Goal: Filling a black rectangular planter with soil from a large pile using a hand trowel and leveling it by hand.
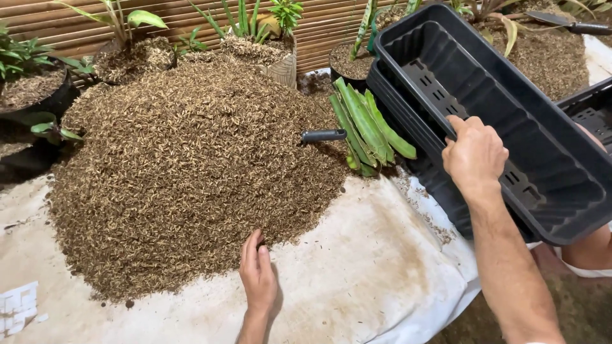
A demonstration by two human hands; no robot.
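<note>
Stiff, light-looking black plastic planter trough, tilted over the white sheet's right edge, gripped at its near rim by right hand; left hand, fingers loosely extended, touches loose brown husk pile.

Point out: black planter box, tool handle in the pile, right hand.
black planter box (542,137), head view, inner side wall
tool handle (324,135), head view, middle of the grip
right hand (475,156), head view, back of hand
</note>
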